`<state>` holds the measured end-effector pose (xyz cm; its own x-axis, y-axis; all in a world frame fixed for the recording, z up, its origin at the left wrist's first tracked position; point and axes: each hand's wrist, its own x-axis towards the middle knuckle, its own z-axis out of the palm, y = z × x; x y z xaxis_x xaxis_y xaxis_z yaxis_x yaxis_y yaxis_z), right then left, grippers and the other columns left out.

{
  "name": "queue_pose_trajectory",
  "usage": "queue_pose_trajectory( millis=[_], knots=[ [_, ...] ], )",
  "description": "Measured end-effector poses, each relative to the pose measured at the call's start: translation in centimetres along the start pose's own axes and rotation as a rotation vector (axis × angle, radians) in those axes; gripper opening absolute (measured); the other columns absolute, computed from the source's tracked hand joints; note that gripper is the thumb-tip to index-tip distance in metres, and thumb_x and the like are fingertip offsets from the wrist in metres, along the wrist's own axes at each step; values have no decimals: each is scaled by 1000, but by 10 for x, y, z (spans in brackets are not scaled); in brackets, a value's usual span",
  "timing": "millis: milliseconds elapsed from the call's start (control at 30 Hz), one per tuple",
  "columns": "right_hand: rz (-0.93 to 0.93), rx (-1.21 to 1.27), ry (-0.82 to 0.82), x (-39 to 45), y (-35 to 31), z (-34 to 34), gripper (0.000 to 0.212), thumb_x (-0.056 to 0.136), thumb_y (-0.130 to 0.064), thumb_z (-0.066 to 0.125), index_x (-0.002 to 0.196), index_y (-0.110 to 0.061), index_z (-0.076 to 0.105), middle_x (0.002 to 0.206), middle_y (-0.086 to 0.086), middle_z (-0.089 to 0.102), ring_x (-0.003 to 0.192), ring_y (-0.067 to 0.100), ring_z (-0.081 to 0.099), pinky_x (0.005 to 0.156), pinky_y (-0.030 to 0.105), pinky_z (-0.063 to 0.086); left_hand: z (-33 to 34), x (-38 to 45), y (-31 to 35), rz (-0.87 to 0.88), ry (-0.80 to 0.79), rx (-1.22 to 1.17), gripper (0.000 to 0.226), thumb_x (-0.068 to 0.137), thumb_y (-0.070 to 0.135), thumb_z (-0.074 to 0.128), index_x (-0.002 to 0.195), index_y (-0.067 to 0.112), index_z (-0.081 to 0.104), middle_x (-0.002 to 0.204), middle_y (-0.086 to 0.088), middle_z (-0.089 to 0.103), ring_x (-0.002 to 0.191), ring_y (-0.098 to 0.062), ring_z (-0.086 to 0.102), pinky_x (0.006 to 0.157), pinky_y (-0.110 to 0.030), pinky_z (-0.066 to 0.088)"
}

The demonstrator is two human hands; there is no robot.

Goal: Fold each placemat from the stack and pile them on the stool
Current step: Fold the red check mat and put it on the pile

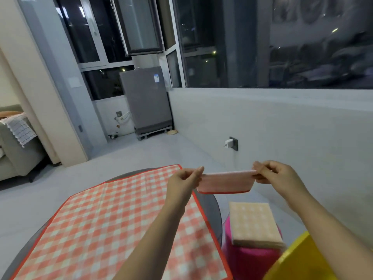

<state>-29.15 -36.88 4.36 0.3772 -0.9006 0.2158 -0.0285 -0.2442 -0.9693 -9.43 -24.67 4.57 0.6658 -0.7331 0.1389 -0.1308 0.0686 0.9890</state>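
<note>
A folded red-and-white checked placemat (226, 182) hangs in the air between my hands, stretched flat and seen nearly edge-on. My left hand (186, 178) pinches its left corner and my right hand (276, 174) pinches its right corner. Below and to the right, a pile of folded placemats (254, 223) lies on the pink stool (248, 257). On the round grey table (210, 207) to the left, an open checked placemat (113, 225) with a red border lies spread flat; I cannot tell how many lie beneath it.
A grey wall with a socket and white charger (230, 143) runs along the right under the windows. A grey appliance (147, 102) stands in the far corner. A sofa (18, 150) sits at the left. Something yellow (298, 261) fills the lower right corner.
</note>
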Motion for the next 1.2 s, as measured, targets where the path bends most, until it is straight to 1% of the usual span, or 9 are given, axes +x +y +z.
queue_pose_trajectory(
  millis=[100, 200, 300, 433, 500, 567, 667, 933, 1200],
  knots=[
    [43, -15, 83, 14, 22, -21, 21, 87, -25, 64, 81, -6, 69, 80, 9, 71, 76, 19, 69, 72, 22, 50, 38, 11, -17, -39, 17, -5, 20, 82, 27, 72, 72, 9, 70, 72, -6, 68, 71, -16, 63, 77, -32, 53],
    [86, -48, 132, 29, 48, -40, 9, 86, -14, 65, 84, -6, 69, 84, 9, 70, 83, 25, 68, 72, 24, 48, 77, 22, -38, -97, 10, -12, 15, 83, 15, 69, 69, 13, 68, 67, -1, 65, 67, -15, 58, 72, -29, 49],
    [118, -120, 160, 44, 78, -57, 12, 84, -7, 64, 93, -11, 70, 94, 6, 70, 92, 23, 65, 76, 26, 46, 113, 32, -59, -168, 19, -4, 8, 83, 5, 65, 85, 12, 69, 80, -1, 67, 75, -15, 60, 70, -23, 48],
    [148, -168, 210, 65, 112, -70, 27, 82, -4, 66, 110, -7, 67, 111, 10, 67, 97, 22, 61, 82, 24, 41, 153, 46, -83, -214, 118, 34, 25, 85, 3, 61, 109, 8, 66, 101, -4, 65, 74, -8, 58, 66, -17, 43],
    [164, -153, 228, 75, 125, -72, 33, 82, -3, 67, 115, -5, 64, 114, 9, 65, 104, 22, 60, 85, 24, 40, 167, 53, -94, -226, 173, 21, 28, 87, 3, 57, 114, 8, 64, 107, -3, 63, 82, -11, 59, 74, -18, 43],
    [183, -136, 232, 84, 139, -71, 36, 82, -3, 67, 117, -5, 63, 115, 8, 64, 107, 20, 58, 86, 23, 39, 178, 59, -106, -226, 213, 3, 30, 89, 2, 54, 118, 7, 63, 113, -3, 63, 101, -16, 60, 88, -23, 45],
    [259, -134, 203, 88, 172, -64, 38, 81, -1, 67, 119, -5, 62, 119, 8, 63, 105, 18, 58, 88, 25, 41, 188, 62, -139, -259, 257, -17, 32, 90, 0, 52, 120, 5, 62, 121, -7, 63, 114, -19, 58, 101, -29, 44],
    [602, -418, -9, 50, 270, -45, 45, 79, 0, 68, 122, -5, 60, 128, 11, 60, 120, 22, 55, 96, 26, 40, 177, 21, -252, -480, 181, 181, 35, 90, -4, 52, 123, 5, 59, 126, -12, 61, 117, -25, 56, 100, -30, 41],
    [627, -463, -12, 41, 297, -31, 44, 80, -2, 66, 123, -10, 60, 128, 6, 60, 119, 21, 54, 93, 24, 40, 170, 16, -263, -463, 182, 305, 35, 89, -5, 51, 121, 6, 60, 124, -8, 62, 114, -23, 58, 96, -28, 43]
  ],
)
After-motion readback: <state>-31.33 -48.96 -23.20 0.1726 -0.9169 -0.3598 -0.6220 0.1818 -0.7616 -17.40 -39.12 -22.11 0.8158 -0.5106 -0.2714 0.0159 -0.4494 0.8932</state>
